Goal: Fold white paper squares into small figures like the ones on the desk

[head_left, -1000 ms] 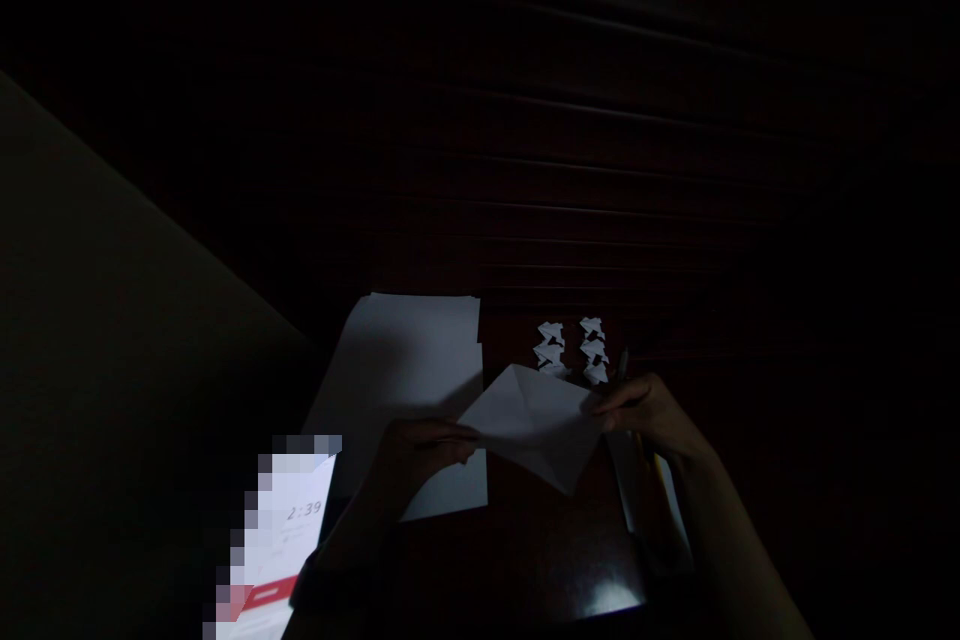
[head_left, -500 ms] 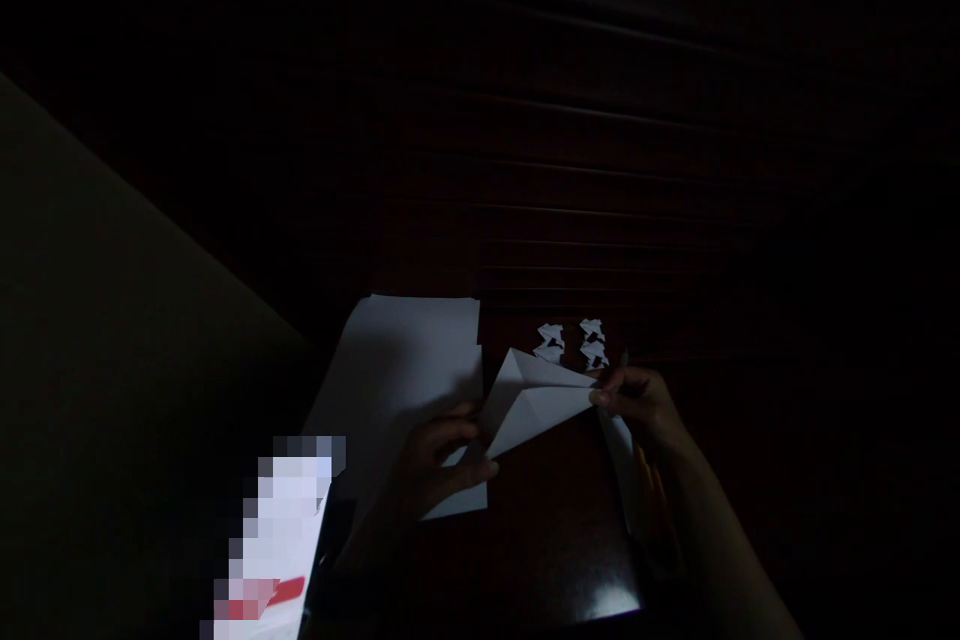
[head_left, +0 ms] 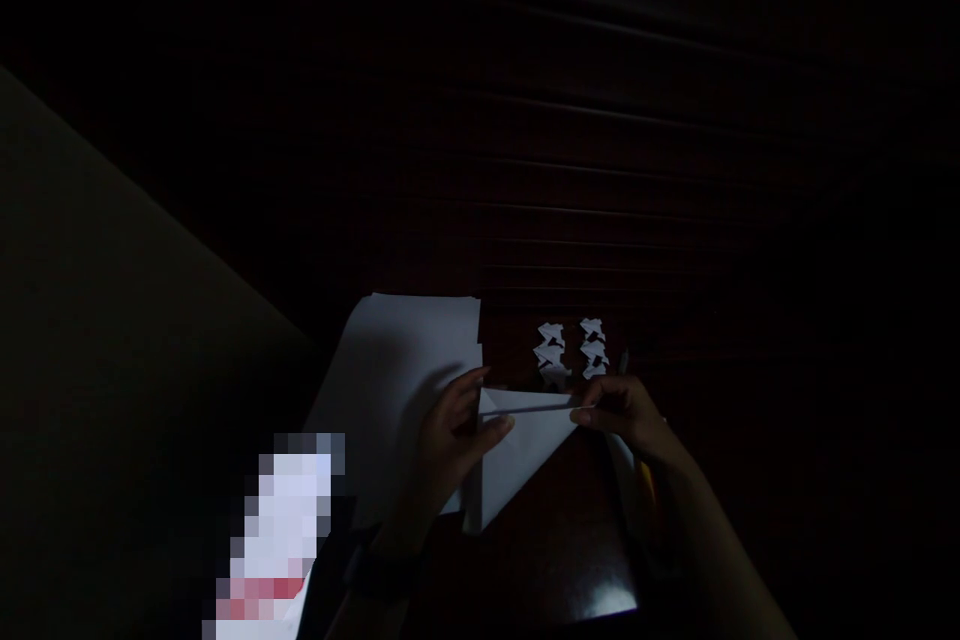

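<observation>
Between my hands is a folded sheet of white paper (head_left: 525, 450), narrowing to a point on its right and wide on its left. My left hand (head_left: 457, 440) holds the wide end, its thumb pressed on the upper face near a fold. At the narrow tip, my right hand (head_left: 622, 412) pinches the paper between thumb and fingers. A crease or flap edge runs across the upper part of the paper. Just beyond it, small folded paper figures (head_left: 553, 352) lie in two columns; the nearest ones are partly covered by the paper and my right hand.
White sheets (head_left: 405, 350) lie on the dark table (head_left: 555, 560) to the left. A lit screen (head_left: 270, 530), blurred into blocks, stands at lower left. Near my right wrist are a pale strip (head_left: 624, 465), something yellow (head_left: 646, 482) and a dark slim object (head_left: 624, 360).
The folded paper has come down and turned, its opened layers now lying flatter. My left thumb has moved onto its face; my right hand has shifted slightly left and down. More small figures show.
</observation>
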`<action>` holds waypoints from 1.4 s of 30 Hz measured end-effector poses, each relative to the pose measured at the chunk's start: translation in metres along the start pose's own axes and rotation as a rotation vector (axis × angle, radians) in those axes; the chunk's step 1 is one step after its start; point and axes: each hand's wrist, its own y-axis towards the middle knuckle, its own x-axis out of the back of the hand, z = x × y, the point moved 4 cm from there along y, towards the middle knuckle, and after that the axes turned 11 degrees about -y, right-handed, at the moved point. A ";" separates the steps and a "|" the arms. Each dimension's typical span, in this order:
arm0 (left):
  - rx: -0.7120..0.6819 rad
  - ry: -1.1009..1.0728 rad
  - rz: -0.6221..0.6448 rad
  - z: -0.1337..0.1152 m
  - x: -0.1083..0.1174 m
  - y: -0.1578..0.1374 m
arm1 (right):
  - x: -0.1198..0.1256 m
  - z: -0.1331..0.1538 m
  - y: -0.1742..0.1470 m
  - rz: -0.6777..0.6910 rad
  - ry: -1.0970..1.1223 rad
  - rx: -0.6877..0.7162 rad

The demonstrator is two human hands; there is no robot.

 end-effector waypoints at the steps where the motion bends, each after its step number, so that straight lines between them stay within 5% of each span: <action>1: 0.008 0.008 -0.009 0.003 0.000 0.000 | -0.002 0.000 0.001 -0.024 0.030 -0.001; 10: 0.076 0.182 -0.071 0.021 -0.002 0.001 | -0.011 -0.012 0.007 -0.214 0.164 -0.111; 16: 0.083 0.139 -0.065 0.027 -0.003 0.002 | -0.014 0.006 0.005 -0.198 0.279 -0.087; 26: 0.036 0.169 -0.190 0.027 -0.003 0.002 | -0.083 0.007 -0.007 -0.167 0.436 -0.173; 42: 0.062 0.044 -0.248 0.029 0.002 0.002 | -0.065 -0.006 0.000 -0.285 0.393 -0.174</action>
